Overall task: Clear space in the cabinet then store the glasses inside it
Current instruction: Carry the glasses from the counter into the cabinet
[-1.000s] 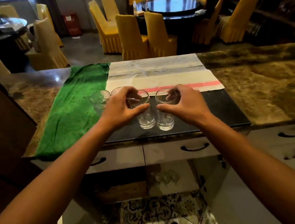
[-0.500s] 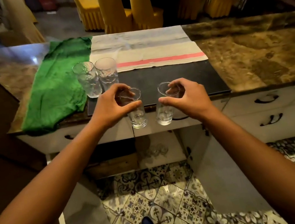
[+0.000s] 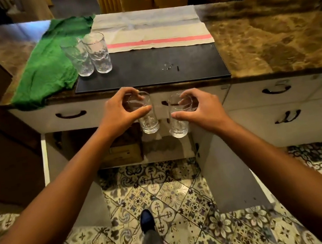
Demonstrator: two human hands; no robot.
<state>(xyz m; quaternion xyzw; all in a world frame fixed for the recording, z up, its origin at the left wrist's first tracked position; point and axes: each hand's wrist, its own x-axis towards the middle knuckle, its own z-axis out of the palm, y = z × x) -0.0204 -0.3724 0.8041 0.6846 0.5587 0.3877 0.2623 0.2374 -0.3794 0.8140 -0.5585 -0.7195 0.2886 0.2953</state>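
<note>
Glasses (image 3: 149, 121) in both hands (image 3: 119, 112)

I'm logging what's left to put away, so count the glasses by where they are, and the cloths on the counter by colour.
Glasses held: 2, left hand glass, right hand glass
Glasses on counter: 2
Green cloth: 1
Beige striped cloth: 1
Total: 6

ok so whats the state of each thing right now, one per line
left hand: gripping a glass by the rim
right hand: gripping a glass by the rim
left glass: upright, empty, held off the counter
right glass: upright, empty, held off the counter
two glasses on counter: upright, empty, side by side
cabinet doors: open
drawers: shut
</note>
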